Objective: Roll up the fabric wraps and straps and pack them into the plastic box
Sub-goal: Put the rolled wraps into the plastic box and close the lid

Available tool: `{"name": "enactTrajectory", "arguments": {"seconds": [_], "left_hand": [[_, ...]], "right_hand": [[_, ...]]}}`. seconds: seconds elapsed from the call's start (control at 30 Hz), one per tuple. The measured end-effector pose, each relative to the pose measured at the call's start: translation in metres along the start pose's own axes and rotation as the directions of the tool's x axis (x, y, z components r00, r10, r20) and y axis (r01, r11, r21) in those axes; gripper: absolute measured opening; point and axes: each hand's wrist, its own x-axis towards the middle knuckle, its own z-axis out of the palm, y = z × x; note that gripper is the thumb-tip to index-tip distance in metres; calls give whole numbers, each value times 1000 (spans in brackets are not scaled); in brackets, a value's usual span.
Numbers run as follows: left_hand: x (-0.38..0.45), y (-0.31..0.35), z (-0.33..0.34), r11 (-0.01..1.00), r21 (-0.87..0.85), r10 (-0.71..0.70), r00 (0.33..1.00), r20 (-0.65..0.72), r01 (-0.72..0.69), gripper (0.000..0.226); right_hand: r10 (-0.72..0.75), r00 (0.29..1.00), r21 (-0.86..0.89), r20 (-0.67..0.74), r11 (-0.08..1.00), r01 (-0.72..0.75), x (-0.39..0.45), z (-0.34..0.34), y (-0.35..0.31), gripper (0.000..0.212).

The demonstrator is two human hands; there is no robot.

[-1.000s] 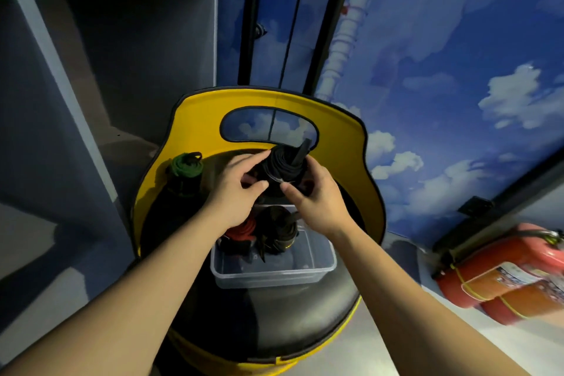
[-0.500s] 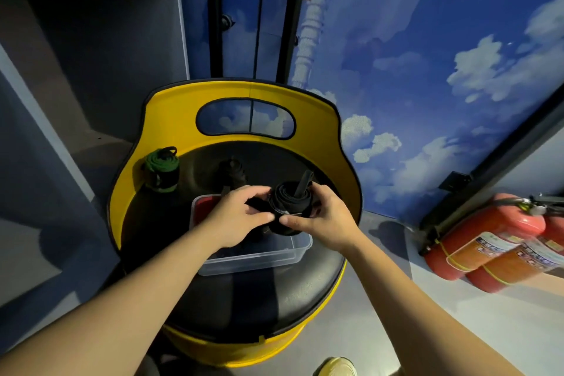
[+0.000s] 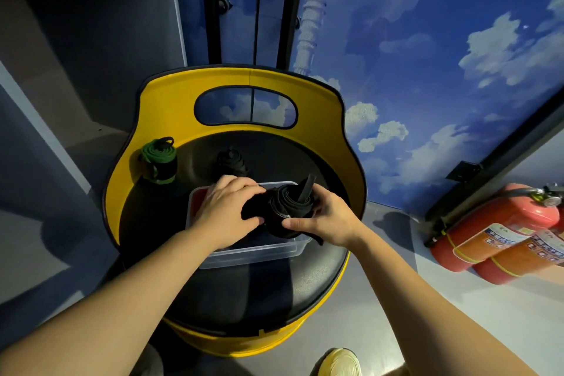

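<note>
My left hand (image 3: 225,210) and right hand (image 3: 323,221) both grip a black roll (image 3: 288,212) just above the plastic box (image 3: 253,253), fingers curled round it. I judge I'm at the packing step: next I lower it beside the red roll (image 3: 200,200) already inside. A loose strap end (image 3: 306,189) sticks up and may unwind. A green roll (image 3: 158,162) and another black roll (image 3: 232,162) wait on the black seat (image 3: 259,290).

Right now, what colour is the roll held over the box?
Black; the roll shows best in the head view.
</note>
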Motion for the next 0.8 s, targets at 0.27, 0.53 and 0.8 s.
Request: {"name": "enactTrajectory", "arguments": {"seconds": [0.27,0.53,0.8], "left_hand": [[8,-9,20,992,120,17,998,67,-25,65],[6,-17,24,993,112,39,999,38,-43,54],[6,-22,22,997,61,46,998,46,-49,53]], "right_hand": [[-8,1000,4,3,1000,8,-5,-3,1,69],[-22,997,-251,68,967,39,-5,-1,2,68],[-91,991,-513,96,849,127,2,6,-3,69]]}}
